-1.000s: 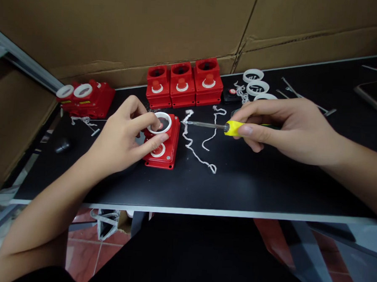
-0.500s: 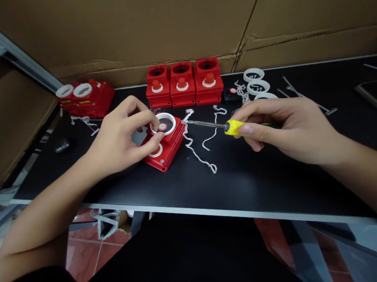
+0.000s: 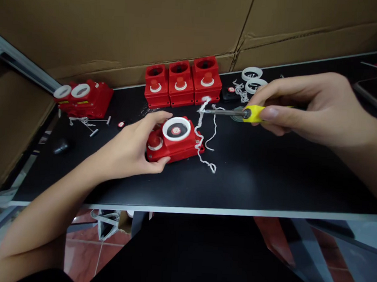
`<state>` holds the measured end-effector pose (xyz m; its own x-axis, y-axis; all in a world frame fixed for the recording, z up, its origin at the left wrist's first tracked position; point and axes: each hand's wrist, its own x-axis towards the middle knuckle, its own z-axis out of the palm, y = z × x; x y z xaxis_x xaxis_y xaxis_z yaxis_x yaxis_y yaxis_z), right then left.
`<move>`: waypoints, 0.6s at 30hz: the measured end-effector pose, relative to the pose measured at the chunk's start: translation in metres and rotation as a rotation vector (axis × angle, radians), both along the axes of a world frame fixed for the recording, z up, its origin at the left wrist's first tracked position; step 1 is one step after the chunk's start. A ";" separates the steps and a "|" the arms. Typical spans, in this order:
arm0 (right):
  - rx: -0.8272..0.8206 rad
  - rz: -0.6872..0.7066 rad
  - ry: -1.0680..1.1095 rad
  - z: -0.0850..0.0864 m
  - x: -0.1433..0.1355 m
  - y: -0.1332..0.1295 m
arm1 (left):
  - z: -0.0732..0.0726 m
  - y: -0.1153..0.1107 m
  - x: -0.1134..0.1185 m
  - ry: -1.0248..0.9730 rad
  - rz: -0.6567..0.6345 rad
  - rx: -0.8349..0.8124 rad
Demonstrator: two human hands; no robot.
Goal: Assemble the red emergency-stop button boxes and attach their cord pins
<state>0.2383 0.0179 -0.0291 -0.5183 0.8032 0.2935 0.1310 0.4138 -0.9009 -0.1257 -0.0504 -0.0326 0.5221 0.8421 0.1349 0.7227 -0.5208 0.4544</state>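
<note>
My left hand [image 3: 137, 149] is closed around one end of a red box [image 3: 180, 153] with a red button [image 3: 154, 142] and a white ring [image 3: 164, 133] around a black disc [image 3: 176, 134]. The box lies on the black tabletop. My right hand [image 3: 304, 105] grips a screwdriver by its yellow handle [image 3: 253, 114]. Its metal shaft [image 3: 224, 112] points left, above the box's right end. A white string [image 3: 200, 124] hangs at the screwdriver's tip and trails down past the box's right end onto the table.
Three red boxes [image 3: 181, 84] stand in a row by the cardboard wall [image 3: 134, 33]. More red boxes [image 3: 97, 100] with white rings stand at the left. White rings [image 3: 255, 85] and a loose string [image 3: 211, 138] lie to the right. A dark device [image 3: 376, 94] rests at far right.
The red box has turned, its button end now to the left in my left hand, which has shifted from the ring to that end. The screwdriver has moved up and right with the string.
</note>
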 end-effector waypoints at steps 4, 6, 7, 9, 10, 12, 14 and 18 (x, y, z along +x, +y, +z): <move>0.006 -0.019 -0.057 0.006 0.014 0.009 | -0.004 0.023 -0.018 -0.136 -0.015 -0.066; 0.043 -0.015 -0.146 0.010 0.023 0.013 | -0.008 0.032 -0.025 -0.212 -0.014 -0.066; 0.065 -0.014 -0.184 0.011 0.026 0.015 | -0.011 0.035 -0.027 -0.238 -0.026 -0.064; 0.090 -0.018 -0.237 0.014 0.031 0.015 | -0.014 0.038 -0.029 -0.281 -0.054 -0.049; 0.089 -0.017 -0.258 0.015 0.032 0.015 | -0.015 0.039 -0.030 -0.299 -0.075 -0.033; 0.077 -0.004 -0.306 0.015 0.030 0.013 | -0.017 0.040 -0.031 -0.331 -0.119 0.013; 0.063 0.014 -0.351 0.013 0.027 0.010 | -0.017 0.040 -0.032 -0.348 -0.165 0.064; 0.008 0.029 -0.399 0.008 0.024 0.005 | -0.017 0.040 -0.033 -0.361 -0.210 0.120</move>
